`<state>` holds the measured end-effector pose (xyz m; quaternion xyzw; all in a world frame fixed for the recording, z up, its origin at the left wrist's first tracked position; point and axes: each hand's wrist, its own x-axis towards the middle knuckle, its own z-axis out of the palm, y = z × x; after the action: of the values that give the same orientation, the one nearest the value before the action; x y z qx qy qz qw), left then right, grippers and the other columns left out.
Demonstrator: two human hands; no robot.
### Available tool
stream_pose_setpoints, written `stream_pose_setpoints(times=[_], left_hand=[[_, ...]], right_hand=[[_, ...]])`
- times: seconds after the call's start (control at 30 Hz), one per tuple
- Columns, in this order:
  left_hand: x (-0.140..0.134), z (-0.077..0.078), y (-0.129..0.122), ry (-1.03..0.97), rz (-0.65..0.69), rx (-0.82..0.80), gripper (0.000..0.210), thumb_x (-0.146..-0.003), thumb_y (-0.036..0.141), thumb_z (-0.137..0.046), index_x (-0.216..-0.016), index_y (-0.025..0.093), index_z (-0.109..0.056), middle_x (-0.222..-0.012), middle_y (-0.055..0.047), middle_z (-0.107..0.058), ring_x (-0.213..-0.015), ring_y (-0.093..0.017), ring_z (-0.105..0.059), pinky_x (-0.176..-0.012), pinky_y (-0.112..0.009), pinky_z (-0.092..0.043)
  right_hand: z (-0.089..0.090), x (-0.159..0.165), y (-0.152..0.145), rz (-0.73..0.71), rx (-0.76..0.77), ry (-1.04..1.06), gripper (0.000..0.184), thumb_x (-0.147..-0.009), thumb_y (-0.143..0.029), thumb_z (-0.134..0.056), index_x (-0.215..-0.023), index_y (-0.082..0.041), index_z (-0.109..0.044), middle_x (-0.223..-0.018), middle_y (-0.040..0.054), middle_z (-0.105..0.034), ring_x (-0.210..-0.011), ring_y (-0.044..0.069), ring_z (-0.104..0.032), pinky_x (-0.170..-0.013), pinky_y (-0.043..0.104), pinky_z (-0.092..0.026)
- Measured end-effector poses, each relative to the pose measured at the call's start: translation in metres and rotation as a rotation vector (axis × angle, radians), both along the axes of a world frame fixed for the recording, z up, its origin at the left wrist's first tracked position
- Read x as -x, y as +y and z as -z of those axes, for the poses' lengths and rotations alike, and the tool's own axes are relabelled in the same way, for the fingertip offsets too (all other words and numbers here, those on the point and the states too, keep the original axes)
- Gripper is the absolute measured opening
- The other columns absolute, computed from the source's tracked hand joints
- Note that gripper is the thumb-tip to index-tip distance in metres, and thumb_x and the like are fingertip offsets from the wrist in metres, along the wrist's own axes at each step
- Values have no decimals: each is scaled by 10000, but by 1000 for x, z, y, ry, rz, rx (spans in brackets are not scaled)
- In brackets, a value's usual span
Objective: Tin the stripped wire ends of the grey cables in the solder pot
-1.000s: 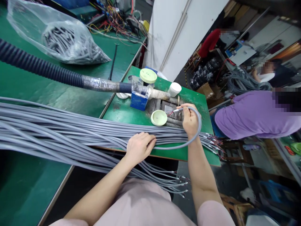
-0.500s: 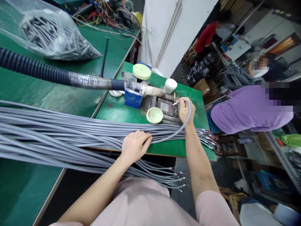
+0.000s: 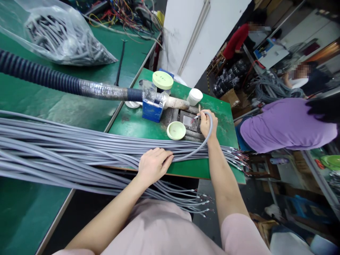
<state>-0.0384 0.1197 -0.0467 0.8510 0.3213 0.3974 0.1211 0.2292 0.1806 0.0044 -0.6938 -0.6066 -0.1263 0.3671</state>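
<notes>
My right hand (image 3: 208, 124) pinches a grey cable (image 3: 199, 150) near its end, and the cable loops back down to the left. Its stripped, reddish wire ends point at the shiny square surface of what looks like a solder pot (image 3: 188, 121); contact is hard to make out. My left hand (image 3: 154, 163) lies over the bundle of grey cables (image 3: 87, 140), closed around the same cable where it leaves the bundle. Just left of the pot sits a pale green round lid or dish (image 3: 176, 130) with a hollow inside.
A ribbed black hose (image 3: 53, 79) crosses from the left over a blue box (image 3: 152, 110), its pale nozzle beside the pot. Behind stand a green-lidded tub (image 3: 163, 80) and a white tub (image 3: 195, 96). A bag of cable pieces (image 3: 63, 37) lies far left. A person in purple (image 3: 287, 124) sits at right.
The view has shifted slightly. My right hand and the wire ends have moved a little relative to the pot; the left hand stays in place on the cables.
</notes>
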Motion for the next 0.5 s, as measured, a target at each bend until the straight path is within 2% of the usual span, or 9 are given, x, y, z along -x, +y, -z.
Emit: stream_pose_setpoints(times=[0.17, 0.27, 0.4, 0.5], left_hand=[[-1, 1, -1, 7, 3, 1, 195, -903, 287, -518, -900, 189, -687, -713, -14, -673, -680, -133, -602, -633, -273, -406], [-1, 2, -1, -1, -1, -1, 193, -900, 283, -521, -897, 190, -691, -706, -14, -670, -676, -134, -601, -631, -272, -408], [0, 3, 0, -42, 20, 33, 189, -890, 280, -532, -889, 187, -696, -709, -20, -675, -677, -141, -598, -640, -275, -417], [2, -2, -2, -194, 91, 172, 213, -883, 306, -539, -862, 175, -706, -688, -31, -671, -654, -137, -584, -649, -275, -433]], right_hand=[[3, -1, 3, -4, 22, 4, 221, -924, -323, -421, -854, -224, -605, -846, 44, -732, -853, 229, -620, -830, 367, -431], [-7, 4, -7, -16, -13, 21, 239, -931, -341, -417, -855, -225, -612, -862, 48, -728, -869, 230, -626, -841, 375, -439], [-32, 30, -52, -111, -129, 56, 249, -950, -339, -406, -932, -237, -633, -927, 51, -722, -928, 223, -634, -879, 392, -457], [-45, 56, -99, -232, -136, 46, 249, -949, -300, -412, -1044, -282, -642, -1056, 45, -700, -994, 225, -631, -890, 413, -474]])
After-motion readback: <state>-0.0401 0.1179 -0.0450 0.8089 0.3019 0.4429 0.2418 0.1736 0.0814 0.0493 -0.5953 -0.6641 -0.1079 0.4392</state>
